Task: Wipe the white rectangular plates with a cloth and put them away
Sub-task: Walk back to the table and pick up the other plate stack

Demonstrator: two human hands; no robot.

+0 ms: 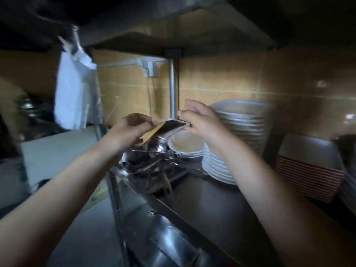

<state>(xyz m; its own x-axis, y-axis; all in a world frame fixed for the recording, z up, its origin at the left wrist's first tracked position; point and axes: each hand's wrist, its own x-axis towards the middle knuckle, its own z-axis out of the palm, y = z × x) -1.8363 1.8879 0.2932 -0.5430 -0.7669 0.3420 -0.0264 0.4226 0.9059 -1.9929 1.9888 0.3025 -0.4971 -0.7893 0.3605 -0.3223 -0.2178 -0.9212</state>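
At the back of the steel shelf (pixel 202 205) I hold a small white rectangular plate (pixel 174 125) between both hands, tilted, its inside in shadow. My left hand (pixel 131 130) grips its left end, where the surface reflects yellow. My right hand (pixel 200 120) pinches its right end from above. Just beneath the plate sits a short stack of similar rectangular plates (pixel 166 139). A white cloth (pixel 75 93) hangs at the upper left, away from both hands.
A tall stack of round white plates (pixel 244 120) stands right behind my right hand, with a lower stack (pixel 215 166) in front. A shallow round plate (pixel 185 144) and a cutlery tray (pixel 152 168) lie below. A steel post (pixel 173 89) rises behind; a shelf hangs overhead. A red-striped cloth (pixel 308 178) lies right.
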